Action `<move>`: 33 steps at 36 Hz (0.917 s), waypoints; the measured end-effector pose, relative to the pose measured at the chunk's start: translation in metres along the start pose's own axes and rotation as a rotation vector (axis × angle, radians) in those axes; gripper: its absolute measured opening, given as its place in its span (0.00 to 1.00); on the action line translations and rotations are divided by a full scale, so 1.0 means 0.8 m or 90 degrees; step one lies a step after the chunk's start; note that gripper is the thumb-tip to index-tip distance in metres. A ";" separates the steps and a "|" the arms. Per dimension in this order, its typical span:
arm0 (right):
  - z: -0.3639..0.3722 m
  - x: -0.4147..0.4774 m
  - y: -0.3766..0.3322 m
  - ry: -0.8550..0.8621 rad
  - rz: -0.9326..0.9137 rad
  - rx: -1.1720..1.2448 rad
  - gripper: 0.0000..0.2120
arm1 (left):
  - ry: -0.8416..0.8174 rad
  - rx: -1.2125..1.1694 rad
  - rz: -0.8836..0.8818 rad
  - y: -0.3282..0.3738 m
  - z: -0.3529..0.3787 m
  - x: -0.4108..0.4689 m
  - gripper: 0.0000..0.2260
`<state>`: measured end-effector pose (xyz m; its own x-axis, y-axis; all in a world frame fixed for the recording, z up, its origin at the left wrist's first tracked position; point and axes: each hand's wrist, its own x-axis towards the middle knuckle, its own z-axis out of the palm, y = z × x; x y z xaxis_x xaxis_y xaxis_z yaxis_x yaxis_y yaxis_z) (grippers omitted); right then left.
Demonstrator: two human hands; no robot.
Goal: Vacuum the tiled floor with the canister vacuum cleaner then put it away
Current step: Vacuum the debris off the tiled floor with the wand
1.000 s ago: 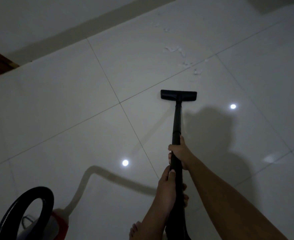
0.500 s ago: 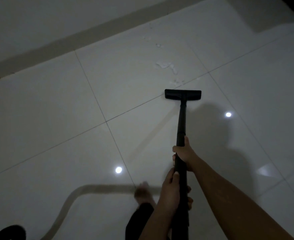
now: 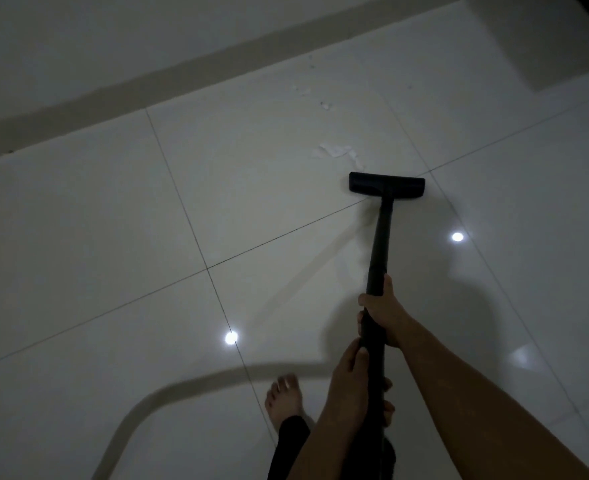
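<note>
The right hand (image 3: 384, 313) grips the wand (image 3: 379, 244), the left hand (image 3: 351, 379) gripping it just behind. Well ahead of them the nozzle (image 3: 386, 183) rests on the floor (image 3: 113, 220), white scraps (image 3: 338, 154) just beyond it. A bare foot (image 3: 284, 400) stands left of the left hand.

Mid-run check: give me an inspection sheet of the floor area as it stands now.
Surface: glossy tiled floor, two light reflections.
Job's things: black floor head flat on tile, on wand; canister out of view.
Clutter: white scraps just beyond the head.
Hands: right hand grips wand, left hand grips it below.
Cables: pale hose curving along floor; nothing else seen.
Surroundings: dark skirting strip, wall; bare foot.
</note>
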<state>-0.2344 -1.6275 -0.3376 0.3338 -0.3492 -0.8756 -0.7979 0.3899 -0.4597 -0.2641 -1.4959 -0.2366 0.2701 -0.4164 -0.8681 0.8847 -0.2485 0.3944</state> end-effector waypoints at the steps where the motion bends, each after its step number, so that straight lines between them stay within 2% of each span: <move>1: -0.002 0.002 -0.001 0.003 0.000 -0.002 0.39 | 0.002 -0.006 0.003 0.001 0.002 0.002 0.17; 9: -0.002 -0.010 0.004 -0.021 -0.009 -0.027 0.39 | 0.018 -0.025 0.022 -0.013 0.008 -0.009 0.16; 14: 0.023 -0.033 0.020 -0.070 0.005 -0.066 0.40 | 0.057 -0.040 0.038 -0.027 -0.008 -0.037 0.11; 18: 0.050 -0.043 0.017 -0.093 0.013 -0.073 0.41 | 0.062 -0.069 0.041 -0.026 -0.026 -0.046 0.12; 30: 0.109 0.000 -0.067 -0.095 0.002 -0.099 0.38 | 0.048 -0.062 0.106 0.057 -0.072 -0.011 0.12; 33: 0.123 0.013 -0.092 -0.092 -0.011 -0.092 0.38 | 0.043 -0.056 0.104 0.083 -0.084 0.002 0.15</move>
<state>-0.1227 -1.5762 -0.3275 0.4084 -0.2254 -0.8846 -0.8516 0.2548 -0.4581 -0.1794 -1.4541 -0.2323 0.4354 -0.3852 -0.8136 0.8559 -0.1030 0.5068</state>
